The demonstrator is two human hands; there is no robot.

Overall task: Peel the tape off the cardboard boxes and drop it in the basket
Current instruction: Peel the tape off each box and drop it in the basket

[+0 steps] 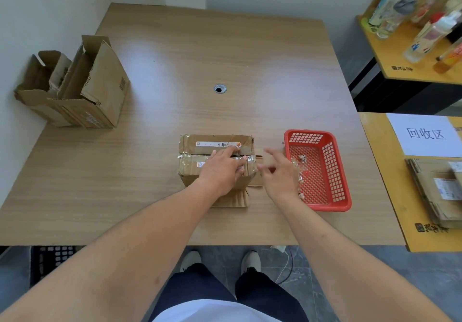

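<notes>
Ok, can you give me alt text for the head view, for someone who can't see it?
A person's left hand presses on a taped cardboard box on a wooden table, while the open right hand hovers between the box and a red basket holding scraps of peeled tape. An opened cardboard box sits at the table's far left.

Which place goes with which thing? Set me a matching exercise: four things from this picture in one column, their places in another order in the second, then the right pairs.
Things
1. red basket
2. taped box
3. opened boxes
4. white sign

Places
A. far left of the table, by the wall
B. on the yellow side table at the right
C. middle of the table, under the left hand
D. on the table, just right of the right hand

Pairs: 1-D, 2-C, 3-A, 4-B
</notes>
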